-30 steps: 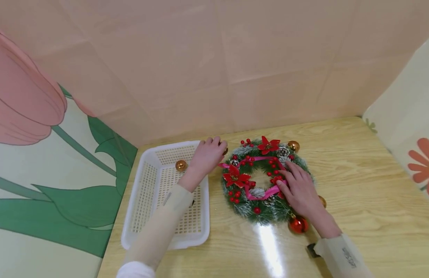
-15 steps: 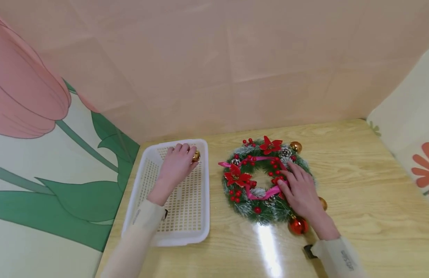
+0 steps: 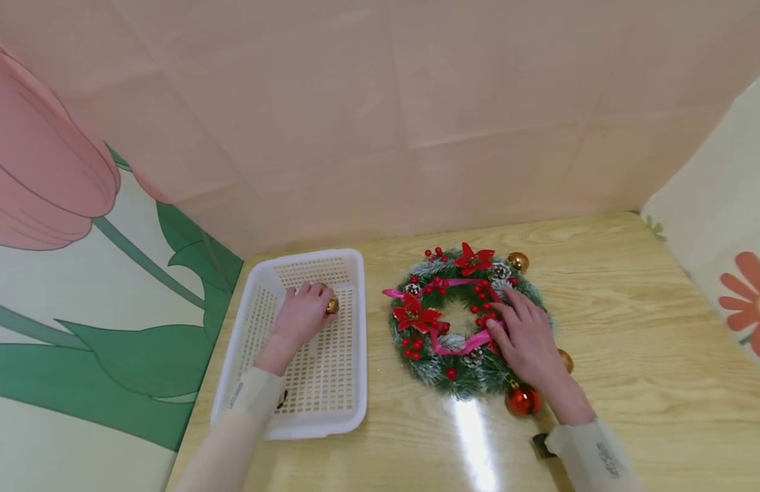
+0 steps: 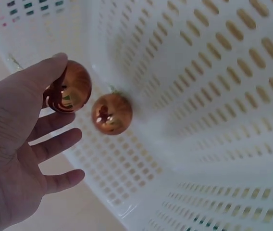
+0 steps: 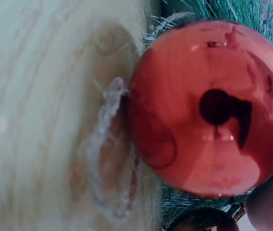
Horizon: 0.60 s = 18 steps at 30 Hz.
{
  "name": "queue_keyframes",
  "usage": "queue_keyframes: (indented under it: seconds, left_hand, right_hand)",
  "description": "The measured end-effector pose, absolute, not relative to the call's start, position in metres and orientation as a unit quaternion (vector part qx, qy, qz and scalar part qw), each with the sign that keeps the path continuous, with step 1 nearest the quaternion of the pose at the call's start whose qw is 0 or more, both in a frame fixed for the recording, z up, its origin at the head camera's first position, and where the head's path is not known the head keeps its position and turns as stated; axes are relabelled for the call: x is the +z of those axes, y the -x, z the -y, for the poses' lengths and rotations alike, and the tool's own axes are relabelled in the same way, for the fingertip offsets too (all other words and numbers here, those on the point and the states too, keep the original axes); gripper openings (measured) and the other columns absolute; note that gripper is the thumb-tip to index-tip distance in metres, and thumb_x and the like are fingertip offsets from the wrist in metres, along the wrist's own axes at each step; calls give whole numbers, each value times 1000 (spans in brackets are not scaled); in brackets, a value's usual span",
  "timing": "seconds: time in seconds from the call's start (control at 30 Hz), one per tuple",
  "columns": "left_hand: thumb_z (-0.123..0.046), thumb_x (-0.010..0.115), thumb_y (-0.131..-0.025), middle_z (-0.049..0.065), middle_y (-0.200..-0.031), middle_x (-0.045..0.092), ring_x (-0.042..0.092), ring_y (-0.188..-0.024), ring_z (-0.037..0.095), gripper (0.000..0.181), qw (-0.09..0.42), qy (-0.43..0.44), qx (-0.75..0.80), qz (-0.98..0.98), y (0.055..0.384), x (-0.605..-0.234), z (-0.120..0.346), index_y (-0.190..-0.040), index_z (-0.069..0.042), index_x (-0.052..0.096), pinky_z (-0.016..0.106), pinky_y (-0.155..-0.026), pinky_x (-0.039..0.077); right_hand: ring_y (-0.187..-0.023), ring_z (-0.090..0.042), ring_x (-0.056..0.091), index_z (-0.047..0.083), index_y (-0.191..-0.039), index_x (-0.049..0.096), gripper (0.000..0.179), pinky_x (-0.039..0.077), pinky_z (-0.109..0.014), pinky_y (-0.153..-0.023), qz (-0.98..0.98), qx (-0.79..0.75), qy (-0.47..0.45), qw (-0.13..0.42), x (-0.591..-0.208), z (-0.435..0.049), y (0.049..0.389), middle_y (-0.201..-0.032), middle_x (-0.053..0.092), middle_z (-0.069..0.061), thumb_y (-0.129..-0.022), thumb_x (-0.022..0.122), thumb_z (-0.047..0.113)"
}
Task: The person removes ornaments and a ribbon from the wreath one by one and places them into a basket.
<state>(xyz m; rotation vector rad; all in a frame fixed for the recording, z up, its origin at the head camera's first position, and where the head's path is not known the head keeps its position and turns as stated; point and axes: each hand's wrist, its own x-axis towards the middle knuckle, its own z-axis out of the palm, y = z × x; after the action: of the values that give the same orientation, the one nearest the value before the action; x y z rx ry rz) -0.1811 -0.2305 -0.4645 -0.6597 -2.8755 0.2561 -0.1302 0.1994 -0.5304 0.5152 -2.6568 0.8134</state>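
Note:
Inside the white plastic basket (image 3: pixel 358 342), my left hand (image 3: pixel 300 318) pinches a shiny gold Christmas ball (image 4: pixel 71 86) between thumb and forefinger, its other fingers spread. Right beside it, against the basket's inside, lies another gold ball (image 4: pixel 112 114). My right hand (image 3: pixel 530 342) rests on the right side of a green Christmas wreath (image 3: pixel 429 369), fingers stretched over the greenery. The wreath has a pink ribbon (image 3: pixel 450 350), red flowers (image 3: pixel 415 314), berries and pinecones. Close to my right wrist, a large red ball (image 5: pixel 213 106) sits at the wreath's edge.
Gold balls sit at the wreath's upper right (image 3: pixel 518 262) and behind the right wrist (image 3: pixel 566 361). The basket stands left of the wreath on a wooden table (image 3: pixel 632 307). A pink-covered wall (image 3: pixel 380 137) rises behind the table; a flower-printed wall (image 3: pixel 140 328) borders the left side.
My left hand has carried the gold ball leftward from beside the wreath into the basket and lowered it there. My right hand has stayed on the wreath.

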Motion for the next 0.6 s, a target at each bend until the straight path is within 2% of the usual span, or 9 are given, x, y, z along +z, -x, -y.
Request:
queue_keyframes:
  seconds: [0.13, 0.33, 0.6]
  left_hand:
    - [-41, 81, -88, 14, -118, 65, 61, -109, 38, 42, 73, 220, 88, 969, 183, -473, 231, -110, -10, 64, 66, -87, 47]
    - [-40, 80, -90, 16, -122, 64, 57, -118, 39, 42, 18, 197, 74, 977, 183, -479, 230, -114, -9, 64, 70, -95, 43]
    - [-38, 80, -90, 16, -120, 65, 59, -115, 37, 41, -12, 181, 57, 982, 181, -483, 229, -116, -11, 65, 69, -92, 43]
  right_hand:
    - [-140, -51, 31, -7, -131, 59, 41, 26, -69, -108, 929, 283, -178, 161, -530, -199, 131, -155, 36, -29, -107, 55, 26]
    - [-141, -51, 30, -8, -132, 59, 44, 25, -70, -108, 933, 280, -175, 145, -531, -199, 129, -156, 35, -30, -108, 52, 28]
    - [-141, -50, 30, -8, -132, 59, 44, 25, -69, -108, 933, 278, -174, 151, -531, -199, 129, -156, 35, -29, -108, 52, 29]
